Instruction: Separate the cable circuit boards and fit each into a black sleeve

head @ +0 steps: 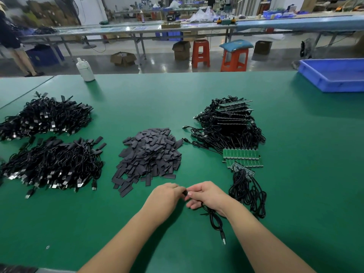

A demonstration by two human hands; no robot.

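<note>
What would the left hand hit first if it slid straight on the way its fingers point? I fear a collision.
Most likely the right hand: the left hand points rightward at it, both pinching one small black piece between them.

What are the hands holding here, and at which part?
Both hands pinch one small dark piece between them: left hand and right hand meet at the cable's board end. The cable trails from the right hand; its USB plug lies free.
</note>
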